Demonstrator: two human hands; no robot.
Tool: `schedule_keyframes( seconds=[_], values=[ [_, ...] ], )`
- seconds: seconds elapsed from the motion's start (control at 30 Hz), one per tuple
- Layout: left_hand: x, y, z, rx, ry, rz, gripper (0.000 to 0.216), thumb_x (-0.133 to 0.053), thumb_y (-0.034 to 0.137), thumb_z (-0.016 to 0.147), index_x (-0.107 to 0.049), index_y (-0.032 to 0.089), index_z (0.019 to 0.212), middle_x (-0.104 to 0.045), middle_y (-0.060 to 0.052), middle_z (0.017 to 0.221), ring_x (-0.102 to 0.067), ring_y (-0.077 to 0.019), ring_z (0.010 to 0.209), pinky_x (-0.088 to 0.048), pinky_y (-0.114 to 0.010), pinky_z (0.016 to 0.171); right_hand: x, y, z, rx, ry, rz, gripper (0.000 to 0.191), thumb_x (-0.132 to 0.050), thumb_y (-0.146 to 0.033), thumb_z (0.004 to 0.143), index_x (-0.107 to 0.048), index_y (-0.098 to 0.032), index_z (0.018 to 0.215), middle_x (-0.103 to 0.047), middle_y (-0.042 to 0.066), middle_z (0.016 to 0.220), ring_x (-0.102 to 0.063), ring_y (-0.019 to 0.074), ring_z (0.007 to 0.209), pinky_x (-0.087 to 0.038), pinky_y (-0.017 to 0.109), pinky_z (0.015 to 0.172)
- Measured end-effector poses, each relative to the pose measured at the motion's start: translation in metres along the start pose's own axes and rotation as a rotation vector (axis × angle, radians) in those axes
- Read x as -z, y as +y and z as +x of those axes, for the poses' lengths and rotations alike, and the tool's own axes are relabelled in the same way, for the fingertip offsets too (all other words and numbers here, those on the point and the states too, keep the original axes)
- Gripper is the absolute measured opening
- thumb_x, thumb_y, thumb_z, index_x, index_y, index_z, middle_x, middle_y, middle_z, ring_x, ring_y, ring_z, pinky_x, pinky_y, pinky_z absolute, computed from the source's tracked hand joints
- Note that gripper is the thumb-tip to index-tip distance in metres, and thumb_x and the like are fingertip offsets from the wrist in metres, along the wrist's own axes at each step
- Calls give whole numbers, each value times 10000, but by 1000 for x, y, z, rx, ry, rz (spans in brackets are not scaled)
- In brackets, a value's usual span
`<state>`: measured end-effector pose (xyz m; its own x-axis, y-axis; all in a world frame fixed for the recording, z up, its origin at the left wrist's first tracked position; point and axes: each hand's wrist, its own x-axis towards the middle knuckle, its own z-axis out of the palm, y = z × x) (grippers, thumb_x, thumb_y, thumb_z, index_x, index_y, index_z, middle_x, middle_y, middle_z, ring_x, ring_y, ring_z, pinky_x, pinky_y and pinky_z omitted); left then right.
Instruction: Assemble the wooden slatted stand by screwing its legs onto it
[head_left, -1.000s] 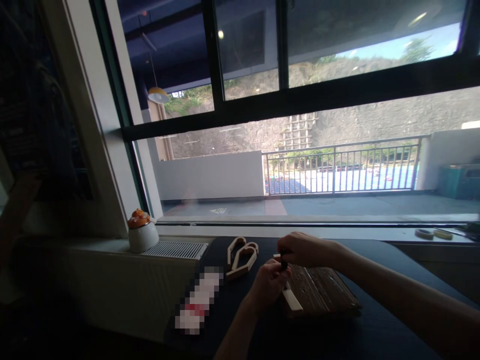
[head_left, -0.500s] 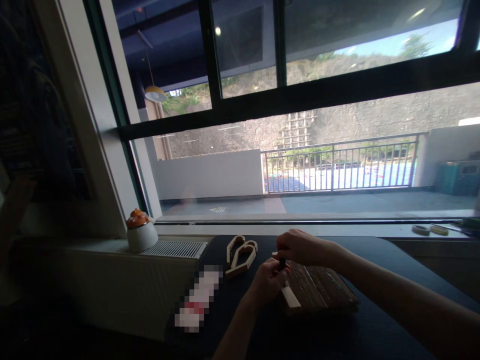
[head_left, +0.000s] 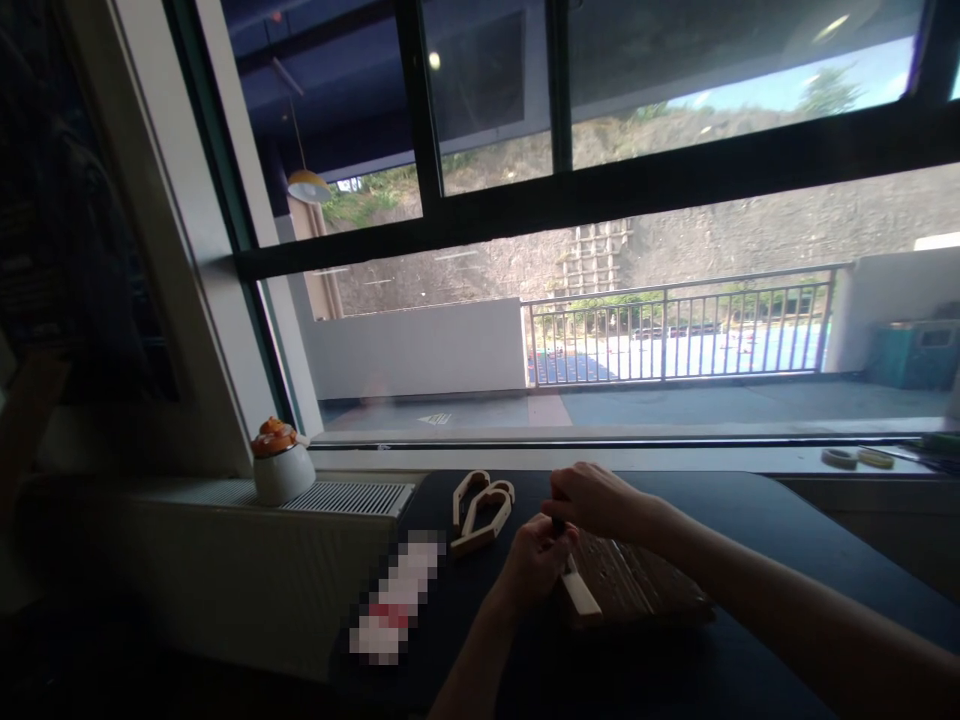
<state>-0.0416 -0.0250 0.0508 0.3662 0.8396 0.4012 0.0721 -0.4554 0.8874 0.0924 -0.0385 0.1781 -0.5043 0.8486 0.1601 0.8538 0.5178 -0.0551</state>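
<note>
A pale wooden strip [head_left: 581,596] lies along the left edge of a rough brown wooden board [head_left: 645,580] on the dark table. My left hand [head_left: 536,560] is closed around the strip's upper part, and its fingers hide much of that end. Just above it, my right hand [head_left: 592,497] is closed, knuckles up, on a small dark object [head_left: 558,523]. Only a bit of that object shows between the two hands, so its kind is unclear. Left of my hands lie pale wooden pieces [head_left: 491,512] with bent, looped outlines.
A blurred-out white and red item [head_left: 397,600] lies at the table's left side. Beyond it, a white pot with an orange top [head_left: 281,465] stands on a radiator [head_left: 360,499]. Tape rolls [head_left: 840,458] rest on the sill below the window.
My right hand has shifted slightly left and turned a little, and less of the dark object shows. My left hand, the strip and the board stay nearly in place.
</note>
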Motion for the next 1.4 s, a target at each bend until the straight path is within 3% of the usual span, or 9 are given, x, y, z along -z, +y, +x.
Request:
schedule_keyframes(
  seconds=[0.1, 0.23, 0.47, 0.67, 0.93, 1.1, 1.17, 1.3, 1.4],
  values=[
    [1, 1, 1, -7, -8, 15, 350, -536, 430, 840, -649, 99, 842, -549, -74, 858, -491, -149, 768, -393, -258, 673, 0, -2, 2, -13, -4, -16, 271, -558, -357, 827, -690, -129, 888, -677, 112, 785, -619, 219, 715, -372, 259, 580],
    [1, -1, 2, 10, -11, 34, 304, -538, 391, 840, -632, 103, 814, -543, -62, 837, -488, -138, 741, -390, -257, 661, 1, 1, 1, 91, -47, 7, 178, -575, -292, 807, -697, -206, 902, -689, 38, 798, -619, 170, 726, -359, 222, 588],
    [-1, 1, 1, 23, -38, 60, 276, -527, 360, 837, -641, 110, 813, -537, -59, 852, -497, -137, 732, -392, -240, 619, -6, 5, -4, -21, 12, -33, 307, -503, -345, 856, -688, -100, 848, -679, 141, 779, -626, 236, 719, -355, 268, 561],
    [1, 1, 1, -20, -39, 125, 232, -510, 302, 852, -670, 134, 854, -556, -62, 868, -517, -173, 828, -397, -273, 719, 5, 12, -5, 121, -59, 25, 191, -548, -309, 836, -703, -219, 902, -694, 19, 795, -612, 138, 686, -360, 207, 564],
    [0, 2, -1, 8, -39, 97, 245, -511, 318, 851, -658, 123, 878, -564, -77, 905, -521, -173, 835, -411, -268, 734, -5, 6, -2, -22, 20, -34, 325, -527, -386, 845, -697, -109, 838, -678, 137, 764, -619, 233, 699, -356, 270, 560],
    [2, 0, -1, 40, -39, 83, 258, -516, 329, 844, -658, 124, 907, -573, -73, 897, -525, -163, 799, -410, -260, 696, 6, 7, -1, 83, -58, 34, 183, -602, -311, 782, -706, -203, 887, -686, 32, 759, -591, 145, 640, -342, 216, 542],
    [2, -2, -1, 33, -37, 94, 239, -517, 312, 838, -658, 130, 903, -570, -65, 896, -520, -158, 800, -406, -258, 700, 2, 7, -1, 79, -43, 51, 170, -585, -302, 793, -706, -189, 834, -677, 35, 733, -583, 143, 638, -335, 218, 545],
    [1, -3, -1, 60, -28, 53, 174, -499, 219, 816, -625, 112, 870, -547, -29, 799, -483, -120, 707, -375, -238, 642, -21, 7, -4, -28, 32, 64, 341, -470, -369, 869, -689, -152, 722, -651, 88, 680, -585, 184, 628, -320, 256, 546],
    [-1, 0, 2, 95, -41, 2, 124, -507, 193, 794, -591, 104, 811, -480, 17, 681, -404, -83, 596, -321, -221, 558, -39, 9, -4, -108, 85, 119, 324, -517, -433, 825, -681, -155, 850, -645, 82, 674, -578, 200, 608, -306, 260, 521]
  ],
)
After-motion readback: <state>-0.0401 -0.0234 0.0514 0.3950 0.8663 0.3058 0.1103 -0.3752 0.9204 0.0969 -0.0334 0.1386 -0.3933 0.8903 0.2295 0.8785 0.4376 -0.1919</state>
